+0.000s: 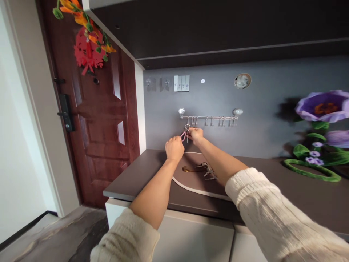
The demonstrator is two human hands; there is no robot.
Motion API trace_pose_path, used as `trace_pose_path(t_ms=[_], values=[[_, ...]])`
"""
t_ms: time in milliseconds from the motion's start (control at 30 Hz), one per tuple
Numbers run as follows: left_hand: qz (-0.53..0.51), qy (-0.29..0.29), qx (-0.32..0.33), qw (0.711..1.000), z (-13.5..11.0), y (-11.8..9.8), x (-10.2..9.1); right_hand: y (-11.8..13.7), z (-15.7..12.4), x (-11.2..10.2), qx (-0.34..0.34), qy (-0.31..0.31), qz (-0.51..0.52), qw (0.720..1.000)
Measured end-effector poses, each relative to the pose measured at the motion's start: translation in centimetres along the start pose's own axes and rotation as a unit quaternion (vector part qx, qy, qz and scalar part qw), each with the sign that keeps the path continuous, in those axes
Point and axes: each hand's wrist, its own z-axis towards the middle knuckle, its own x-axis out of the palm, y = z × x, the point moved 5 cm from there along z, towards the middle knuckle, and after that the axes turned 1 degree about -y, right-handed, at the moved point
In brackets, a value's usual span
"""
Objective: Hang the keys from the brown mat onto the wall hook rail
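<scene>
A key ring [187, 127] with a key and a pink strap hangs just under the left end of a metal hook rail [209, 118] on the grey wall. My left hand [175, 148] is closed on the pink strap [183, 135], to the left of the ring. With its fingers pinched together, my right hand [196, 134] grips the key ring from the right. Whether the ring touches a hook is too small to tell. Below my hands, a bunch of keys [208, 172] with a brown fob [187, 169] lies on a white-edged mat [191, 190], partly behind my right forearm.
A dark cabinet [218, 29] overhangs the brown counter [152, 169]. Purple artificial flowers [323, 105] stand at the right. On the wall are switches [181, 83], clear hooks [166, 83] and a round hole [242, 81]. A red-brown door [103, 153] is at the left.
</scene>
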Motion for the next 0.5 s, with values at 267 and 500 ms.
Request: trace_pose_path(t_ms=[267, 500], values=[[-0.025, 0.015, 0.016, 0.999, -0.2, -0.3, 0.2, 0.8, -0.7, -0.9, -0.017, 0.03, -0.023, 0.999], [-0.103, 0.061, 0.041, 0.992, -0.3, -0.7, 1.1, 2.5, -2.8, -2.8, -0.043, 0.052, -0.077, 0.995]])
